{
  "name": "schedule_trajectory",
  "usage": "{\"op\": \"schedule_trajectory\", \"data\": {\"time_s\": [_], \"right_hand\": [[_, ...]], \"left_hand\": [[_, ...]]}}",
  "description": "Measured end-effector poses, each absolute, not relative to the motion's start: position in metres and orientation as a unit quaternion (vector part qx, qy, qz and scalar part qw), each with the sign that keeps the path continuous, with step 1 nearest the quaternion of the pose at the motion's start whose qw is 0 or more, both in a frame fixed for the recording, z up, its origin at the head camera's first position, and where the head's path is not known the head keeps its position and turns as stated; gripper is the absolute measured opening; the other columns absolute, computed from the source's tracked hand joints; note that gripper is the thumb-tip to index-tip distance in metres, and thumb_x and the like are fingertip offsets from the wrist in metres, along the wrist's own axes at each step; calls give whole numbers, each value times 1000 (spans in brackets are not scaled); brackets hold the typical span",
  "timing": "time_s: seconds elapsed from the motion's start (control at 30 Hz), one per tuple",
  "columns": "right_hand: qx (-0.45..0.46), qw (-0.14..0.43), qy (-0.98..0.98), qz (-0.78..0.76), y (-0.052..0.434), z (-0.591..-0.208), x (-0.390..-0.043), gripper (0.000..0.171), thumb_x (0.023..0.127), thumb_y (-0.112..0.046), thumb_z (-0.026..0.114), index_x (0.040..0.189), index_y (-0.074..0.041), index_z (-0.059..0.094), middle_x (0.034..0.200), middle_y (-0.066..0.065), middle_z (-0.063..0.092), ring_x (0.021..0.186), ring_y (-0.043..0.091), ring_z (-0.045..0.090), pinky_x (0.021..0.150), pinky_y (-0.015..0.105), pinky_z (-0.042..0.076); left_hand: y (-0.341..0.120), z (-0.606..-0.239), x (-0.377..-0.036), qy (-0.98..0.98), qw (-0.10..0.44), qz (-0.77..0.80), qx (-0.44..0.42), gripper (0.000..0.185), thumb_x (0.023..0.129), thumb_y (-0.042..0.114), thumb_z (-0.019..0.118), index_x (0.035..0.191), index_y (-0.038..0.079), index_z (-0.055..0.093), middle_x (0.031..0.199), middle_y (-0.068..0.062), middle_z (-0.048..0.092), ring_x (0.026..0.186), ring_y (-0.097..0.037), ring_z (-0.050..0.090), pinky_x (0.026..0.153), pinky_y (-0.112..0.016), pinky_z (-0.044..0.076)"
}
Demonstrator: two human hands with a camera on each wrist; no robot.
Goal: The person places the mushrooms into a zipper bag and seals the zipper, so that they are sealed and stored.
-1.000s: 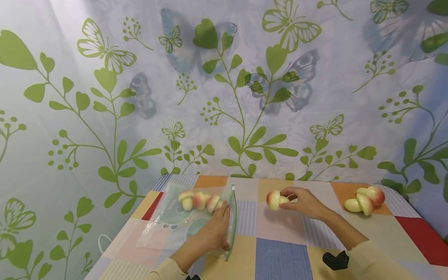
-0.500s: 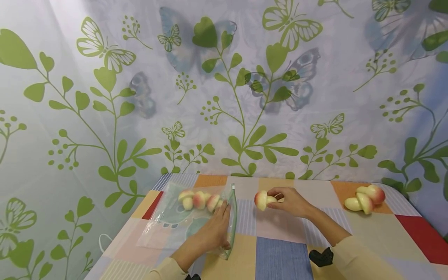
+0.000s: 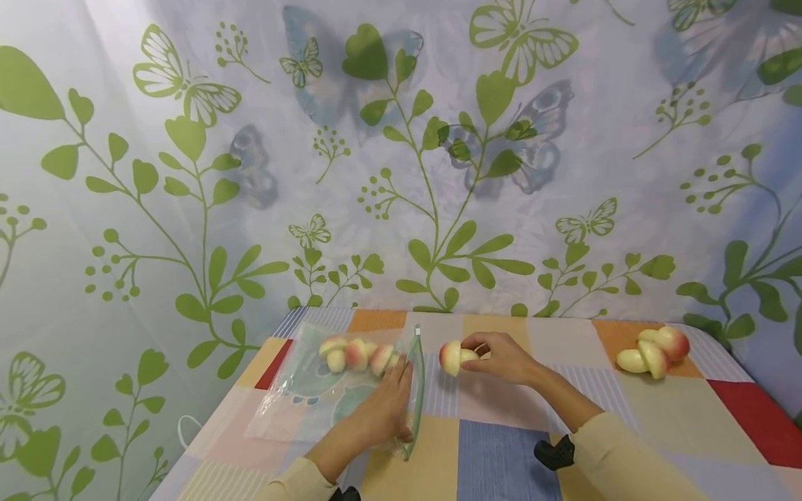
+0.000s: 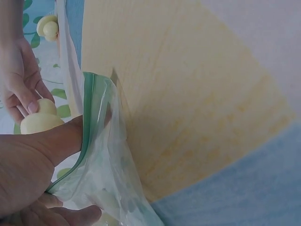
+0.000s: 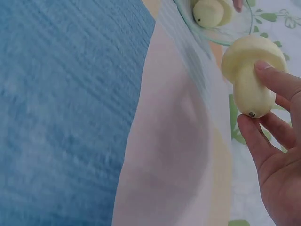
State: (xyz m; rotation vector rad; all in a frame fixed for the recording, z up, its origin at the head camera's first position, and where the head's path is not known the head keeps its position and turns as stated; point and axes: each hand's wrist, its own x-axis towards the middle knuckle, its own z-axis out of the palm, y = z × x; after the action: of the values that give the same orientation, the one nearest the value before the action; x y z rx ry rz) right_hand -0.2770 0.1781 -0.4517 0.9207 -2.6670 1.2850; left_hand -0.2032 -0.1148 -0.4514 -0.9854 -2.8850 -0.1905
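Note:
A clear zip bag (image 3: 313, 403) with a green rim lies on the patchwork tablecloth (image 3: 501, 452), with several toy mushrooms (image 3: 356, 355) inside it. My left hand (image 3: 396, 400) grips the bag's mouth and holds the rim (image 4: 89, 127) apart; the thumb (image 4: 56, 141) lies inside the opening. My right hand (image 3: 501, 358) pinches a pale toy mushroom (image 3: 451, 357) by its stem, cap pointing left, just right of the bag's mouth. In the right wrist view the mushroom (image 5: 251, 70) hangs in front of the bag's opening (image 5: 216, 35). The left wrist view shows the same mushroom (image 4: 40, 120) beside the rim.
Three more toy mushrooms (image 3: 651, 350) lie in a heap at the table's far right, on an orange square. A leaf-and-butterfly curtain (image 3: 401, 160) hangs right behind the table. The table's left edge (image 3: 207, 431) runs close beside the bag.
My right hand has carried the mushroom leftward, from mid-table to just beside the bag's mouth. The left hand and the bag have stayed where they were.

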Motion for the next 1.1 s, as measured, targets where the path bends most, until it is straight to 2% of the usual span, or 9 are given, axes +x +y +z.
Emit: {"op": "schedule_trajectory", "data": {"time_s": [0.3,0.8,0.97,1.1], "right_hand": [[309,5,-845,436,154,-455,-282,33,89,-23,83,114,-6,71,112,5,69,100,28,69,82,31,59],[302,18,-843,445,117,-467,-287,28,88,-23,85,107,-7,72,105,2,71,96,26,71,77,31,60],[299,39,-843,445,103,-473,-286,27,87,-21,85,106,-4,74,101,2,72,92,26,71,75,27,60],[302,52,-845,439,99,-475,-285,28,88,-16,84,109,0,74,105,6,71,94,26,71,75,26,60]], "left_hand": [[-115,-450,-202,-944,37,-92,-316,124,59,20,102,151,-18,28,158,-39,23,144,-49,35,115,-45,38],[-117,-450,-199,-943,29,-131,-306,130,61,16,101,156,-15,18,161,-38,18,143,-52,33,111,-49,42],[-116,-450,-198,-944,45,-122,-302,129,58,17,103,155,-15,22,160,-37,21,141,-53,36,109,-49,45],[-116,-450,-197,-945,46,-104,-305,127,59,20,102,153,-17,24,161,-37,20,140,-54,36,110,-49,44]]}}
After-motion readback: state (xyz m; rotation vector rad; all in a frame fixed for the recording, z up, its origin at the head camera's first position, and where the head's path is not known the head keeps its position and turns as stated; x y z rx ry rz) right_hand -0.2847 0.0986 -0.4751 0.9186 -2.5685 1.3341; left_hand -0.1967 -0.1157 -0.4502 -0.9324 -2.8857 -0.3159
